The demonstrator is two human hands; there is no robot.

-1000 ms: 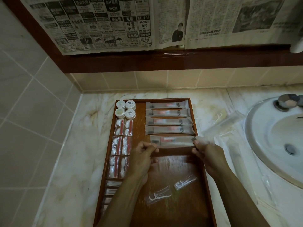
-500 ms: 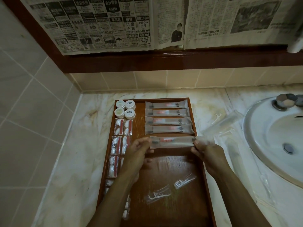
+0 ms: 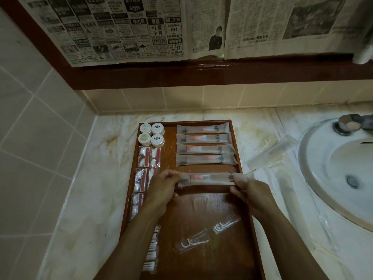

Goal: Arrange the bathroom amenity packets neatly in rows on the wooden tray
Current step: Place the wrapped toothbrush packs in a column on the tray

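We note a marble bench (image 3: 84, 199) with a white sink (image 3: 331, 174) at its right and a wooden tray (image 3: 201, 259) lying lengthwise on it. Four long packets (image 3: 203, 146) lie in a row at the tray's far right; small packets (image 3: 148, 158) run down its left edge below four round tubs (image 3: 151, 134). Our left hand (image 3: 161, 188) and right hand (image 3: 250, 193) each pinch an end of a fifth long packet (image 3: 212, 178), held crosswise just near of the row (whether it touches the wood, we cannot tell). Two floss-pick packets (image 3: 207, 233) lie loose nearer us.
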